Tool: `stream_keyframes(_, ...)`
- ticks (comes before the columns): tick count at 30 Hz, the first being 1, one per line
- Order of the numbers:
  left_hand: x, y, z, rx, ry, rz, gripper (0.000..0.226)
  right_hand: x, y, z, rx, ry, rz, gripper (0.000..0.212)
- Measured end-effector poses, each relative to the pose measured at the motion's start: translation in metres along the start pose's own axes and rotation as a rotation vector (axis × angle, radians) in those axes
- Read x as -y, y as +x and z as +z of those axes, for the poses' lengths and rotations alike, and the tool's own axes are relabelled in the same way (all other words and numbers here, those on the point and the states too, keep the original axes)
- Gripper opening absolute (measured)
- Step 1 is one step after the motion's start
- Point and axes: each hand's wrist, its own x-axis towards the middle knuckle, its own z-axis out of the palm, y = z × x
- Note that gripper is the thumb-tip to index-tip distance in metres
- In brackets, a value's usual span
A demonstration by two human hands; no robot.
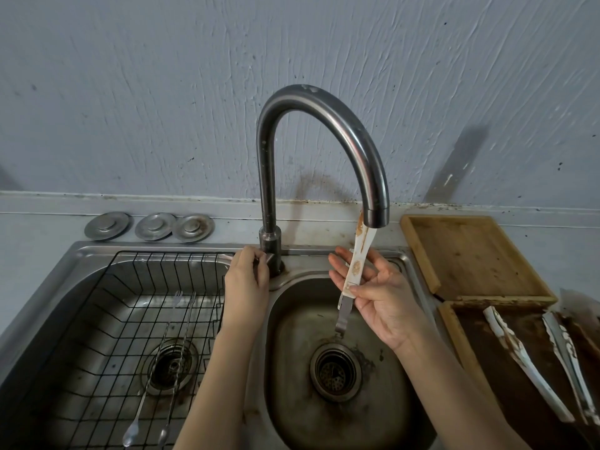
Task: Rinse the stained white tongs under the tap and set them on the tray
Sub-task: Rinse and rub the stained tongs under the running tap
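Note:
My right hand [378, 297] holds the white tongs [355, 261] between thumb and fingers over the right sink basin [292, 368]. The tongs stand nearly upright, their brown-stained tip just under the tap's spout [376, 216]. No water stream is visible. My left hand [248, 274] is closed on the tap handle [261, 259] at the base of the curved tap. An empty wooden tray [467, 254] lies on the counter right of the sink.
A second wooden tray [454, 326] at the right front holds brown residue and more stained white tongs [522, 362]. The left basin has a black wire rack [130, 319] with two long spoons [152, 378] in it. Three metal sink plugs [152, 225] sit behind it.

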Motion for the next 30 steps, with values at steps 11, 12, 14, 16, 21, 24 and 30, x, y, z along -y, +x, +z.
stream_keyframes(11, 0.004, -0.003, -0.001, -0.001, -0.02, -0.003, 0.01, -0.003, -0.004, 0.006, 0.0, 0.027, 0.025, 0.071)
stream_keyframes(12, 0.005, -0.003, -0.001, -0.004, -0.022, 0.0, 0.01, -0.003, -0.004, 0.005, -0.003, 0.026, 0.025, 0.071)
stream_keyframes(14, 0.006, -0.004, 0.0, -0.012, -0.032, -0.003, 0.01, -0.004, -0.005, 0.005, -0.004, 0.022, 0.026, 0.073)
stream_keyframes(16, 0.006, -0.004, 0.001, -0.017, -0.042, -0.007, 0.011, -0.005, -0.006, 0.004, -0.005, 0.024, 0.028, 0.074)
stream_keyframes(21, 0.011, -0.006, 0.002, -0.03, -0.045, 0.0, 0.011, -0.006, -0.006, 0.005, -0.006, 0.037, 0.03, 0.074)
stream_keyframes(24, 0.013, -0.007, 0.003, -0.04, -0.049, 0.004, 0.01, -0.007, -0.007, 0.006, -0.005, 0.033, 0.032, 0.074)
stream_keyframes(30, 0.016, -0.007, 0.004, -0.047, -0.058, 0.017, 0.01, -0.009, -0.007, 0.006, -0.002, 0.033, 0.039, 0.074)
